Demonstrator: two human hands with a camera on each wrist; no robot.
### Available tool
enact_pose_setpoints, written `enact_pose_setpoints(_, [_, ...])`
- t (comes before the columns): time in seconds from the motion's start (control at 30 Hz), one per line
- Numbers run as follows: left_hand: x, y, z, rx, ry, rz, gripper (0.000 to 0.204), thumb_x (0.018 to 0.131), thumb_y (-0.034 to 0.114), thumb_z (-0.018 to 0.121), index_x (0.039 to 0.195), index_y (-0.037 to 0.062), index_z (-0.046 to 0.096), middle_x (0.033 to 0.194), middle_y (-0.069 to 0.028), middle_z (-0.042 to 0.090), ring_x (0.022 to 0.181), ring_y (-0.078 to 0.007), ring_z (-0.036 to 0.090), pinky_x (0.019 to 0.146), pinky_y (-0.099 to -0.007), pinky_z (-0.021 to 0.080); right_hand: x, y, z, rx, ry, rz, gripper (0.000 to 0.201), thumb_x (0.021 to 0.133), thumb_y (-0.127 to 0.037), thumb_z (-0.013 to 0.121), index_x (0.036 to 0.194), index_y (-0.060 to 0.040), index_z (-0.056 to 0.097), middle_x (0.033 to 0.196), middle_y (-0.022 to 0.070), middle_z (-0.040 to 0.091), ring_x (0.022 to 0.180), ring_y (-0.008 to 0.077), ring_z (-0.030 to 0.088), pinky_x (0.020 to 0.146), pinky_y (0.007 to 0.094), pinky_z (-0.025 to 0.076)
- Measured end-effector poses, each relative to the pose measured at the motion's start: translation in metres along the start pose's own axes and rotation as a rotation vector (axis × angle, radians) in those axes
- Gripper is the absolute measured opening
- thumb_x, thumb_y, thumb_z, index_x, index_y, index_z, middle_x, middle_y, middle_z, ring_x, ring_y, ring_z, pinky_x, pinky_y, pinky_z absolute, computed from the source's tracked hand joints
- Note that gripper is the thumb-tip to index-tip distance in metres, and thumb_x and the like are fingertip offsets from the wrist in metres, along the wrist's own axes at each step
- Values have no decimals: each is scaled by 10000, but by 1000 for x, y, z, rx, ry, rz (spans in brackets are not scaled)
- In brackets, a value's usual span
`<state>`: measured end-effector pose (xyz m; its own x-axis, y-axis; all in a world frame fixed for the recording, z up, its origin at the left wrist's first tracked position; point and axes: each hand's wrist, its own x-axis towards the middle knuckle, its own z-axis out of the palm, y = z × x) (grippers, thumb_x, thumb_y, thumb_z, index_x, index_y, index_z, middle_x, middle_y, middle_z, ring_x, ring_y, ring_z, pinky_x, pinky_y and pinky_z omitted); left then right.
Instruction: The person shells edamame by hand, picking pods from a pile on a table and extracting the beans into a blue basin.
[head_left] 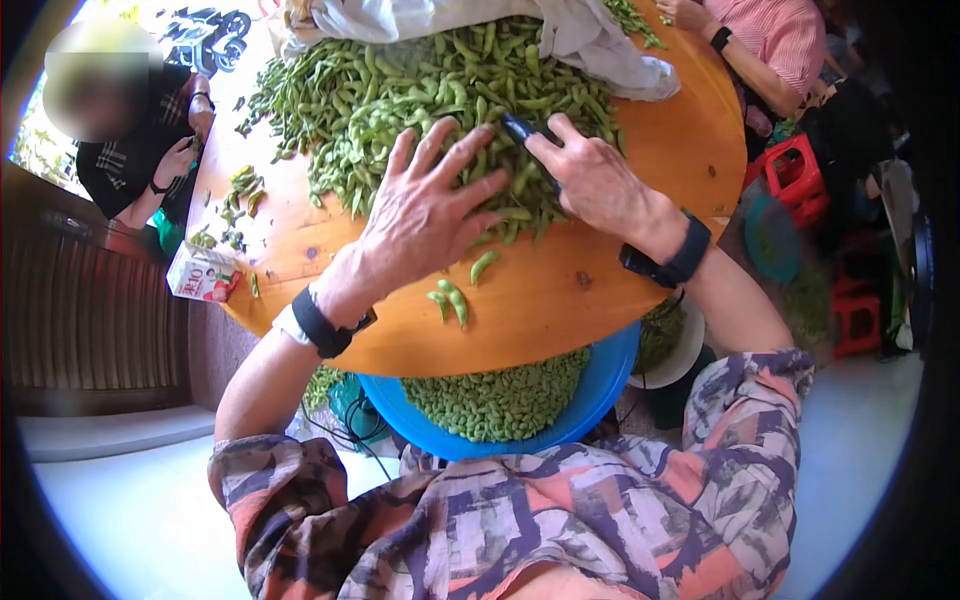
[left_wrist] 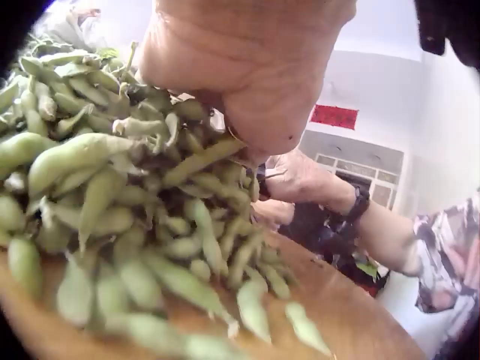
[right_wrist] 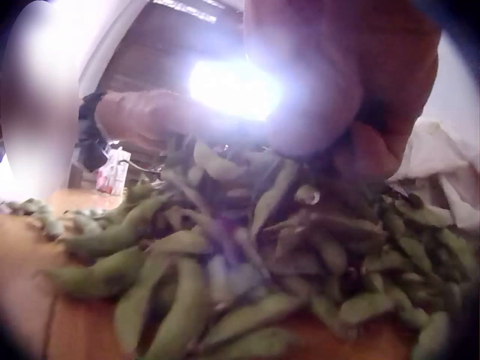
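Note:
A large heap of green bean pods [head_left: 400, 100] lies on the round wooden table [head_left: 400, 325]. The left hand [head_left: 425, 205] rests on the near side of the heap with its fingers spread. Beside it, the right hand [head_left: 600, 180] grips a dark, shiny, elongated object [head_left: 517, 128] whose end points into the pods. In the left wrist view, the left hand [left_wrist: 247, 75] is over the pods [left_wrist: 90, 172], with the right hand [left_wrist: 300, 178] beyond. The right wrist view shows the right hand [right_wrist: 345, 82] above pods [right_wrist: 262, 300], partly washed out by a bright light.
Below the table edge, a blue basin [head_left: 625, 365] holds shelled beans [head_left: 500, 400]. White cloth [head_left: 610, 50] covers the heap's far side. A small carton [head_left: 203, 275] stands at left. Two other people sit around the table, and red stools [head_left: 795, 180] stand at right.

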<state>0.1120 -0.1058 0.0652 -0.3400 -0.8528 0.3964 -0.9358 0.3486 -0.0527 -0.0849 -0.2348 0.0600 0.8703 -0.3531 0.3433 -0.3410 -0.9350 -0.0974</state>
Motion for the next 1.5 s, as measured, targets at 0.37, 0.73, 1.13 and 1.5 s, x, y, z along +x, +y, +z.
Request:
enact_pose_setpoints(0.37, [-82, -25, -12, -449, -36, -893, 840, 755, 220, 812, 1437, 50, 353, 1206, -167, 477, 988, -227, 571, 785, -366, 517, -53, 35, 10, 274, -29, 47, 568, 700, 94, 544, 1264, 50, 488, 928, 250, 572, 808, 425, 574, 721, 454, 492])
enact_pose_setpoints(0.73, [-57, 21, 4, -731, 50, -568, 620, 810, 24, 710, 1366, 13, 435, 1225, -172, 442, 869, -226, 622, 725, -312, 560, -35, -23, -5, 353, -196, 41, 410, 727, 104, 512, 1135, 98, 475, 828, 297, 591, 834, 453, 612, 730, 469, 526])
enact_pose_setpoints(1.13, [-43, 62, 20, -326, 4, -173, 179, 807, 122, 678, 963, 40, 651, 848, -109, 534, 727, -299, 606, 630, -411, 512, -101, -67, -25, 528, 14, 373, 443, 718, 108, 494, 1147, 55, 595, 917, 275, 610, 870, 435, 598, 738, 433, 483])
enact_pose_setpoints(1.5, [-52, 82, 18, -172, -168, -359, 299, 808, 98, 650, 1092, 42, 576, 896, -125, 528, 834, -317, 598, 657, -431, 510, -111, -85, -11, 695, 5, 540, 437, 742, 96, 507, 1155, 8, 619, 910, 260, 622, 832, 409, 619, 715, 417, 488])
